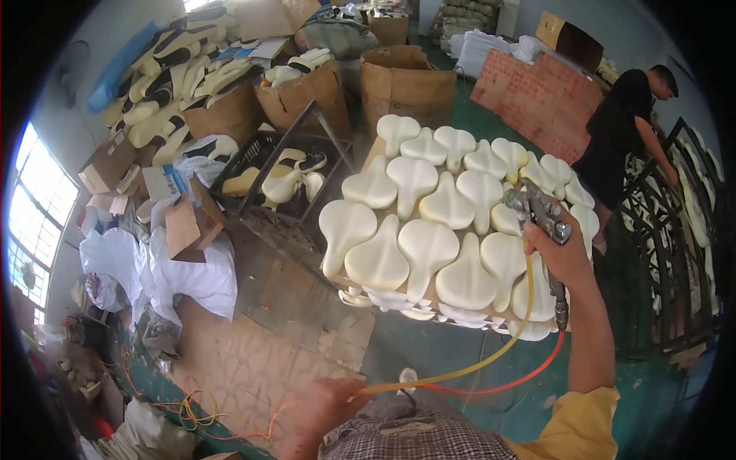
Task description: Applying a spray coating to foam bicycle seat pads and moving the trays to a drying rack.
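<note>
now right fingers grip spray gun over cream saddles; left fingers pinch yellow hose

Cardboard bins of foam pieces – a person in black at racks

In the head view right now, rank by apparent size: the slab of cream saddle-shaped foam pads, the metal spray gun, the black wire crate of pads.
1. Slab of cream saddle-shaped foam pads, clearly largest.
2. Black wire crate of pads.
3. Metal spray gun in the right hand, smallest, though it is nearer the camera than the crate, which flatters it.
</note>
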A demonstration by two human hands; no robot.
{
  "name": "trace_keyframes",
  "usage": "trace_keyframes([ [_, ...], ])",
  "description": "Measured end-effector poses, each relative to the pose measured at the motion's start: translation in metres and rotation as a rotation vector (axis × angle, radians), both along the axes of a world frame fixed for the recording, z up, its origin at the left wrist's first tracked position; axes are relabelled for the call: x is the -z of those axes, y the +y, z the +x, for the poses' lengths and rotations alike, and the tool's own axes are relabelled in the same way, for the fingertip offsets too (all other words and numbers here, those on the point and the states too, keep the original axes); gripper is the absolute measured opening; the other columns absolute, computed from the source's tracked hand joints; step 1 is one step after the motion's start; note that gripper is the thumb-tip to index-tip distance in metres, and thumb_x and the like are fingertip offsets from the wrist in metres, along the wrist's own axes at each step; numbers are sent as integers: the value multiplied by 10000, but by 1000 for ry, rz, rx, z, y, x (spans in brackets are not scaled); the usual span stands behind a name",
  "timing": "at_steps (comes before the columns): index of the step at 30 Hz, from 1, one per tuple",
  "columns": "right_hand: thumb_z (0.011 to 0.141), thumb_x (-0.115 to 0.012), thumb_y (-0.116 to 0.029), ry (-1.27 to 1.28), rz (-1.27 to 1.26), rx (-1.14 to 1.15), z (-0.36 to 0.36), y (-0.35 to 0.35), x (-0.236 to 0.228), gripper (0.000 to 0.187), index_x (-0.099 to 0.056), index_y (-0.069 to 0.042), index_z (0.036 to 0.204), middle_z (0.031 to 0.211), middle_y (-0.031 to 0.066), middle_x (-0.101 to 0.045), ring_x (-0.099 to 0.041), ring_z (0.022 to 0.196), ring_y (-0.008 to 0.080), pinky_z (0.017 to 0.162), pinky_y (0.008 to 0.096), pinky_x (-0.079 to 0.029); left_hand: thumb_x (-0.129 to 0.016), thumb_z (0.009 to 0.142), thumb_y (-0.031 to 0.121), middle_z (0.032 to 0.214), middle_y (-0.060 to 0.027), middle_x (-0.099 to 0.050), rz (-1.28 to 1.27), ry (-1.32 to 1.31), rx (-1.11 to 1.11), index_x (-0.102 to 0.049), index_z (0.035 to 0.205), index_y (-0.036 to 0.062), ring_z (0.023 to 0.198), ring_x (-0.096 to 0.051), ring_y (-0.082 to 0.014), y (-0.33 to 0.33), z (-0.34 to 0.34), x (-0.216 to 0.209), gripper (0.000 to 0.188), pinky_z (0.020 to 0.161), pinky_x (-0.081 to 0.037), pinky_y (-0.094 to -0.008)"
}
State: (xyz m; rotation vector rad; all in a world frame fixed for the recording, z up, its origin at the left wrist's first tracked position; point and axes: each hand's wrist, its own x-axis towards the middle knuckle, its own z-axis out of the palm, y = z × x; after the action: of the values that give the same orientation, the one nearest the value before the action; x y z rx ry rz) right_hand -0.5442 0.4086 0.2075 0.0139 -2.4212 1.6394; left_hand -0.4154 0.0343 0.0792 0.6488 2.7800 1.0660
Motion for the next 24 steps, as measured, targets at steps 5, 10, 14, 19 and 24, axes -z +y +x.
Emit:
trace_keyframes([
  [5,827,-608,-69,-170,1,-143,7,11,0,363,-520,-27,1176,798,10,-567,-537,598,79,538,227,-459,-717,743,232,597,-81,-597,44,-114,25,-646,765,85,539,-597,-266,35,13,20,165,498,-470,-351],
  [10,834,-610,-93,-50,2,-61,6,28,4,368,-514,-20,1181,793,15,-573,-538,589,80,542,230,-462,-690,772,294,589,-100,-593,-2,-213,61,-637,765,86,544,-594,-297,53,26,27,215,517,-483,-363],
  [14,823,-639,-96,-120,-2,-96,39,20,7,416,-497,-15,1205,789,15,-574,-533,589,80,552,236,-470,-670,786,309,606,-118,-597,-46,-248,83,-636,795,88,576,-603,-314,46,51,45,223,544,-493,-380],
  [19,804,-639,-49,-262,-54,-170,91,-15,2,446,-495,-23,1225,813,27,-593,-553,618,85,575,250,-481,-662,792,320,629,-126,-605,29,-284,75,-632,812,81,602,-609,-323,30,93,59,242,554,-494,-388],
  [24,826,-622,-64,-291,-70,-260,131,-39,6,410,-495,-16,1213,794,15,-579,-551,608,87,574,243,-480,-627,818,373,648,-141,-612,-12,-334,115,-634,828,87,608,-615,-324,15,132,61,286,562,-495,-407],
])
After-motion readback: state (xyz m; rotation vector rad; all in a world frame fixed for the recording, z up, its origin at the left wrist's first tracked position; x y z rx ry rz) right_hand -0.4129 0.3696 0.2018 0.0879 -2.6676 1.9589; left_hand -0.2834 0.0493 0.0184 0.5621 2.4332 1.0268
